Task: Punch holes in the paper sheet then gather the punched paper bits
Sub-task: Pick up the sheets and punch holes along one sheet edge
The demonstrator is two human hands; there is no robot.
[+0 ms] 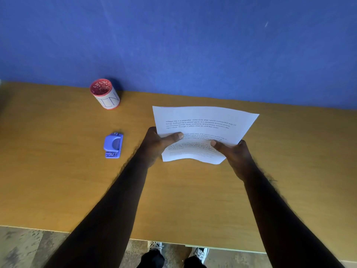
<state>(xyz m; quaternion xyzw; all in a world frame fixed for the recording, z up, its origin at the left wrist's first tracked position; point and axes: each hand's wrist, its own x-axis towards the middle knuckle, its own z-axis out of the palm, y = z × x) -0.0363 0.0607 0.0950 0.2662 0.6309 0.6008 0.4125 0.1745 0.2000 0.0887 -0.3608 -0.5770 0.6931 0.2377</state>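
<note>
A white paper sheet [204, 120] with printed text is held a little above the wooden table [58, 180], its near part curving. My left hand [158, 146] grips its left edge, thumb on top. My right hand [231, 153] grips the lower right edge, thumb on the sheet. A purple hole punch [113, 145] lies on the table to the left of my left hand, apart from it. No paper bits are visible.
A red-rimmed white cup [105, 94] with blue letters stands at the back left near the blue wall [193, 45]. The table's near edge runs along the bottom, with the floor and my shoes [201, 253] below it.
</note>
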